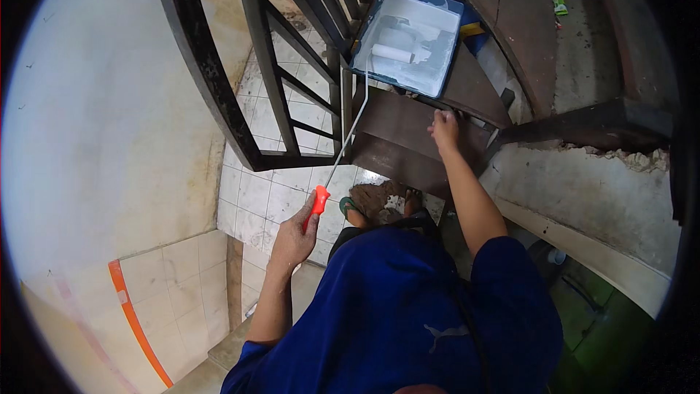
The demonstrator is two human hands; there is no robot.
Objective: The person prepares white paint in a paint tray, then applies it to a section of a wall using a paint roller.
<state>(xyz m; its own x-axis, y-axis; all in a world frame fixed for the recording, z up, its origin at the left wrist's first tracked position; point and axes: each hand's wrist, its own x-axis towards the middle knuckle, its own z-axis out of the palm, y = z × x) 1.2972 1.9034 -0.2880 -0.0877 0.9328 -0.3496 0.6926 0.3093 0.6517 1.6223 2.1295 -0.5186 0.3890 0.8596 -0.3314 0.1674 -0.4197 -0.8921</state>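
Note:
My left hand (295, 235) is closed around the orange-red handle of a paint roller (355, 123) with a long bent metal rod. The white roller cover (392, 53) lies in a dark blue paint tray (451, 57), which holds white paint (404, 27). The tray rests on a brown step of a staircase. My right hand (444, 127) is over a lower brown step just below the tray's near edge, its fingers curled; whether it touches or holds anything there is unclear.
A dark metal railing (268, 65) curves along the left of the steps (404, 120). A white wall (109, 120) with an orange strip (136, 323) stands at far left. Below are white floor tiles (257, 202) and a brown muddy patch or cloth (372, 200) between my feet. A broken-edged wall (579, 191) is at right.

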